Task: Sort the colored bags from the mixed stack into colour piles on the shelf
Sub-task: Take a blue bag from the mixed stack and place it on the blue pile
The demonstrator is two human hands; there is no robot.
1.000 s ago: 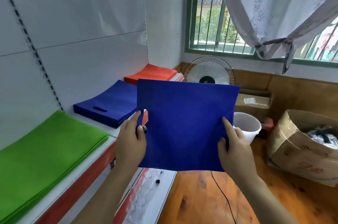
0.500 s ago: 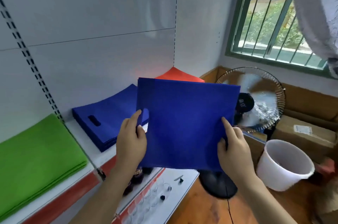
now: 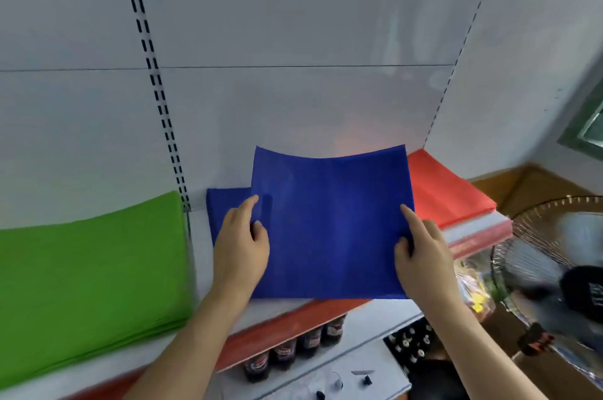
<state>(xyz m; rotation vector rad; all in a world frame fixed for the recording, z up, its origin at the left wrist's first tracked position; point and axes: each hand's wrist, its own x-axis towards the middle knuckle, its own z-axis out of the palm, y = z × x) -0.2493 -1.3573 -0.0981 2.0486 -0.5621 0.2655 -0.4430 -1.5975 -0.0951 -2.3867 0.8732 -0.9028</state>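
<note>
The left hand [image 3: 239, 249] and right hand [image 3: 421, 253] each pinched a side edge of the blue bag [image 3: 329, 223]. It hung between them in the middle of the frame, over the blue pile [image 3: 226, 204] on the shelf [image 3: 200, 256].

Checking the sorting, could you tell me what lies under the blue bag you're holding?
Under the blue bag, a corner of the blue pile shows at its left. The rest of that pile is covered.

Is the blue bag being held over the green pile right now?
No, both hands hold the blue bag over the blue pile, with the green pile off to its left.
</note>
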